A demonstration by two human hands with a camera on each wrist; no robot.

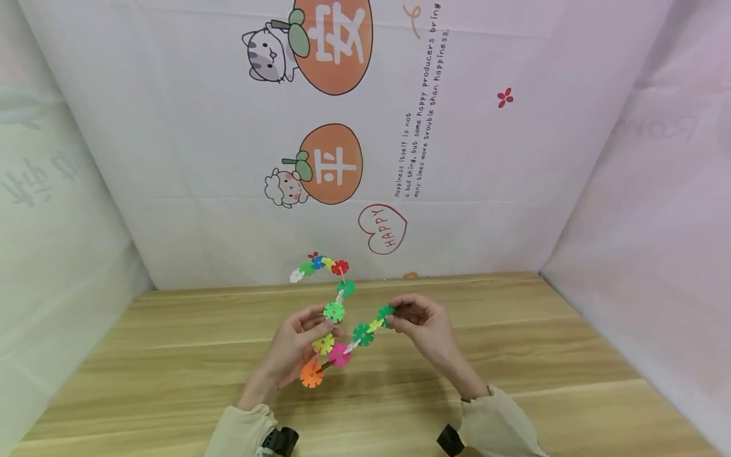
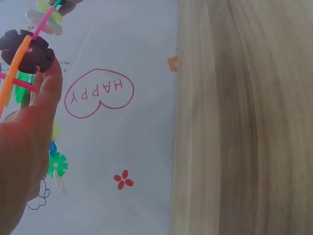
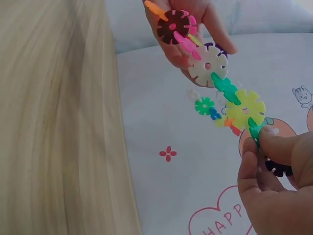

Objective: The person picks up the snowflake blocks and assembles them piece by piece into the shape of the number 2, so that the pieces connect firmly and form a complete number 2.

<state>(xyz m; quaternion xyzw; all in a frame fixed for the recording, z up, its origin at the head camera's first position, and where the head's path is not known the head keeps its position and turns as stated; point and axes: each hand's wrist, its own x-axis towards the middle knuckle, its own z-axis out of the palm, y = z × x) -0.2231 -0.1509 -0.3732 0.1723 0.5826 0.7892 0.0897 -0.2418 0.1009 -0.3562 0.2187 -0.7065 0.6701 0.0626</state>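
Note:
A chain of notched plastic snowflake discs, joined edge to edge, hangs in the air between both hands. My left hand grips it near the middle, its thumb by a light green disc and a yellow disc. Below dangle an orange disc and a pink disc. Past the left hand, the chain curves up through a red disc to a white disc. My right hand pinches a green disc at the other end. In the right wrist view, a dark disc sits partly hidden by that hand.
Beneath the hands is a wooden table. A white printed cloth stands behind its back edge, and pale cloth walls rise at both sides. Each forearm wears a light sleeve, with black devices near the wrists.

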